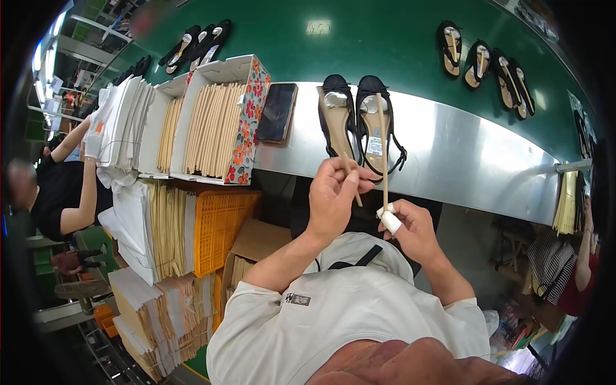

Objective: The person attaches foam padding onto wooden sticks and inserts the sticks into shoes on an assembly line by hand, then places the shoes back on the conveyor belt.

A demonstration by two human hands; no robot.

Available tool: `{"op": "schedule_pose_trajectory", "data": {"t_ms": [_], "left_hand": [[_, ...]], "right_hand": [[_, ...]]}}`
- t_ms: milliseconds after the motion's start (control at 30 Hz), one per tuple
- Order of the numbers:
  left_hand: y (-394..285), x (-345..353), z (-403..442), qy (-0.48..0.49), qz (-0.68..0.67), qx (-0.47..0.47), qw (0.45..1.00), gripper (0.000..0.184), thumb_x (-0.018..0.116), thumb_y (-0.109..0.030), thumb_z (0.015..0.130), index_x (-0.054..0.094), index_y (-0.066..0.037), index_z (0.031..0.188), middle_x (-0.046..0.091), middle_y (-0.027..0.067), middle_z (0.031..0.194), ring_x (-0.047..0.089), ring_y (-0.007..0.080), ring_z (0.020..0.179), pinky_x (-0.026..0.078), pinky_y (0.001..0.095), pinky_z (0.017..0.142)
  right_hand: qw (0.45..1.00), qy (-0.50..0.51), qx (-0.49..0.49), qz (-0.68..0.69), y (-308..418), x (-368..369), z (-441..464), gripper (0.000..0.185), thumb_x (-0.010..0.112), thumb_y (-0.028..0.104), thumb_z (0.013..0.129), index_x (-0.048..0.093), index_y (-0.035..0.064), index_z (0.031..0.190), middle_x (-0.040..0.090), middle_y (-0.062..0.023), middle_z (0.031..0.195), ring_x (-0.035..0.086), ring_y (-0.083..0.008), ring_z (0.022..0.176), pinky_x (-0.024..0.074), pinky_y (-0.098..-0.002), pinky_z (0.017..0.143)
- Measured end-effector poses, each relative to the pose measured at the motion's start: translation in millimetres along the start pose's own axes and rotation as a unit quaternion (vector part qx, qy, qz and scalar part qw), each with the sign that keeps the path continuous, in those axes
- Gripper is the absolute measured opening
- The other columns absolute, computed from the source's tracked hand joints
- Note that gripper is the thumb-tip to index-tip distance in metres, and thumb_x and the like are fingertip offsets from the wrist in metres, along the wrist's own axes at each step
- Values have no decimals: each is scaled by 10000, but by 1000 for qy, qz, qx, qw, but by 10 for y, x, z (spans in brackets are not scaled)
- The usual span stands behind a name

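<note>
Two black sandals stand side by side on the metal ledge, the left sandal point(337, 119) and the right sandal point(374, 128), each with silvery stuffing at the toe. My left hand point(335, 192) pinches a short tan stick point(356, 190) near the heel of the left sandal. In my right hand point(409, 226), whose thumb and finger wear white wraps, is the lower end of a long tan stick point(384, 154). That stick's upper end lies over the right sandal.
A flowered box point(242, 141) of tan sticks and a phone point(277, 112) lie left of the sandals. More sandals point(478, 63) sit on the green table point(385, 32). Orange crates point(221, 224) stand lower left. A co-worker point(70, 186) is at the far left.
</note>
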State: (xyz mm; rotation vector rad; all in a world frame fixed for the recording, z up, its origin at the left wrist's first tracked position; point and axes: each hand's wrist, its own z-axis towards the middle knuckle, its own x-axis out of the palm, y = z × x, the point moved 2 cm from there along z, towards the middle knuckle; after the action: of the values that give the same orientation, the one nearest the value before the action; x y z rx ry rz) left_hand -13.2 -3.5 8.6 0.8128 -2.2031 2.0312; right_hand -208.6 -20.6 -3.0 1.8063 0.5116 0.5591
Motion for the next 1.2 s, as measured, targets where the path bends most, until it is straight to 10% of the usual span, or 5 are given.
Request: {"op": "schedule_pose_trajectory", "data": {"t_ms": [267, 300, 833, 900, 1200], "left_hand": [[62, 160, 145, 72, 420, 204, 881, 223, 573, 40, 954, 592, 7, 1174, 701, 167, 1004, 662, 228, 727, 531, 349, 660], [39, 210, 176, 83, 420, 145, 892, 261, 570, 57, 894, 578, 26, 1153, 672, 254, 944, 663, 480, 825, 539, 518, 718], [78, 138, 239, 133, 405, 135, 895, 265, 542, 42, 925, 559, 42, 1190, 690, 262, 970, 691, 463, 901, 549, 519, 800], [80, 120, 261, 127, 400, 90, 903, 276, 566, 23, 967, 576, 27, 1242, 718, 193, 950, 735, 319, 800, 569, 410, 729], [76, 160, 247, 116, 381, 72, 914, 301, 589, -33, 980, 572, 54, 1268, 725, 164, 948, 702, 245, 731, 553, 359, 717]], "right_hand": [[977, 3, 117, 181, 16, -113, 161, 187, 600, 172, 1047, 681, 4, 1051, 685, -53, 815, 602, -69, 623, 476, -216, 561], [972, -6, 129, 198, 17, -111, 184, 190, 603, 177, 1044, 678, 3, 1033, 675, -50, 810, 593, -67, 622, 462, -221, 548], [965, -13, 121, 232, -41, -68, 355, 142, 610, 122, 1024, 686, 9, 983, 681, -33, 793, 581, -55, 613, 457, -216, 550], [966, -18, 107, 233, -98, -83, 391, 138, 615, 125, 1025, 683, 9, 993, 685, -33, 799, 586, -56, 613, 461, -218, 549], [973, -33, 95, 210, -130, -87, 407, 133, 630, 126, 1022, 685, 7, 1000, 693, -31, 810, 582, -49, 615, 471, -200, 561]]}}
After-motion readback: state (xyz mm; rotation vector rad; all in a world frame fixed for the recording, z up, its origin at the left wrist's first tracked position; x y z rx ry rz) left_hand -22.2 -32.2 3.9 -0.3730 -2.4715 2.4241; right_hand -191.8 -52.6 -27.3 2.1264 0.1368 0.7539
